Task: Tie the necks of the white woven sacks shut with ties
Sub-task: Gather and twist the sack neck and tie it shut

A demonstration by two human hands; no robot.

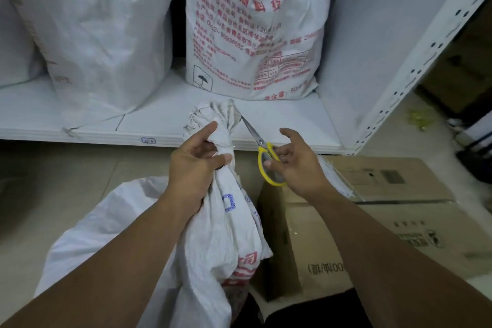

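— How is the left grip (197, 165) set?
— Curled tight round the gathered neck (222, 138) of a white woven sack (213, 226), thumb across the front. The bunched top sticks up above the fingers.
— And the right grip (295, 165)?
— Fingers through the yellow handles of a pair of scissors (262, 145), forefinger stretched out free. The blades look closed and point up and left, their tip just beside the bunched top.
— Where is the sack?
— Low in front of the person, over the floor (53, 189), below the edge of a white shelf (159, 125).
— Any ties?
— A bundle of thin white ties (336, 181) lies on a cardboard box (399, 194) just right of the sack, near the right wrist. Whether one circles the neck I cannot tell.
— Beyond that?
— Two full sacks stand on the shelf, a plain sack (101, 29) on the left and a red-printed sack (253, 34) on the right.
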